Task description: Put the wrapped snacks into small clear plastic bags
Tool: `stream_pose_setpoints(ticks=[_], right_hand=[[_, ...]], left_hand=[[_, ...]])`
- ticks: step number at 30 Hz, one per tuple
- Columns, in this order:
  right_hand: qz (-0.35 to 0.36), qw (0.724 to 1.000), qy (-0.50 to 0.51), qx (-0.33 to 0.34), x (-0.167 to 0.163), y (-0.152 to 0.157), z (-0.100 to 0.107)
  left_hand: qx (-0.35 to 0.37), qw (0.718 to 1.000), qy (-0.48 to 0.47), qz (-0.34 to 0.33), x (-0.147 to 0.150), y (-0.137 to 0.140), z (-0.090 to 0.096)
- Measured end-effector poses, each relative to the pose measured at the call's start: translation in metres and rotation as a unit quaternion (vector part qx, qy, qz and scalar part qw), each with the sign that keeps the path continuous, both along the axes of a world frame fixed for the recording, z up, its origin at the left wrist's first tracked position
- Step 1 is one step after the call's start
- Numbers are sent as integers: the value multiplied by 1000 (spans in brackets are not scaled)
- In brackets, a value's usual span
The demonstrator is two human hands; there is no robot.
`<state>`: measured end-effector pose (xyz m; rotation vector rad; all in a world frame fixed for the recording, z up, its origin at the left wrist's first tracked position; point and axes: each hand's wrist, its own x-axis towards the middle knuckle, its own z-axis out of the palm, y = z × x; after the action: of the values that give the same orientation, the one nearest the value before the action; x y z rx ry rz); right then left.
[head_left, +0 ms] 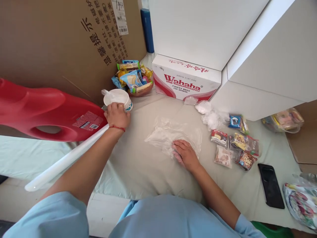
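Observation:
My left hand (118, 116) reaches forward to a white paper tub (116, 96) with a blue pattern on its side. Its fingers are bent over the near rim, and some clear plastic shows at the tub's mouth. Lower and to the right, my right hand (187, 155) rests on a clear plastic bag (163, 132) spread over the pale cloth. The fingers are curled on the bag's near edge, where a pinkish patch (177, 155) shows beside the thumb. What lies beneath the palm is hidden.
A red jug (61, 109) and white tube (66, 158) flank my left arm. Behind are a snack-filled bowl (141, 90) and a Wahaba-style "Wahaha" carton (185, 79). Right of the bag lie crumpled plastic (213, 115), several snack packets (223, 156) and a black phone (271, 185).

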<state>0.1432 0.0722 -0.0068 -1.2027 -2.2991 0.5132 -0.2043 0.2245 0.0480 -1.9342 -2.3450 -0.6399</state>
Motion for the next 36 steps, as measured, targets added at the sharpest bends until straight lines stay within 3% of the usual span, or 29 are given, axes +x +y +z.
stream_pose_setpoints(ticks=[2,5,10,14,17,20,24,26,29,32,34,36], right_hand=[[-3,1000,-2,1,0,0,0],[4,1000,-19,1,1,-1,2],[25,995,-91,24,1,-5,6],[59,987,-141,56,-11,-16,17],[107,981,-153,60,-21,-25,28],[109,983,-144,16,-24,-29,39],[80,993,-64,-51,-7,-26,63],[91,993,-13,-69,8,-23,86],[93,992,50,-72,32,-12,127],[6,993,92,-72,52,10,153],[-72,992,71,-71,58,31,156],[-107,991,-13,-77,56,51,149]], left_hand=[[-5,1000,-9,-20,-1,2,-3],[18,997,-22,-76,18,-5,9],[56,972,-65,-217,78,-27,44],[20,942,-45,-331,131,-43,55],[-43,922,20,-385,165,-58,45],[-80,898,43,-430,183,-72,24],[8,900,-19,-436,185,-88,-5],[47,911,-44,-406,183,-94,-16],[48,915,-62,-397,180,-99,-28],[40,909,-75,-407,180,-98,-36],[50,907,-79,-410,180,-97,-38],[63,905,-81,-412,181,-98,-37]])
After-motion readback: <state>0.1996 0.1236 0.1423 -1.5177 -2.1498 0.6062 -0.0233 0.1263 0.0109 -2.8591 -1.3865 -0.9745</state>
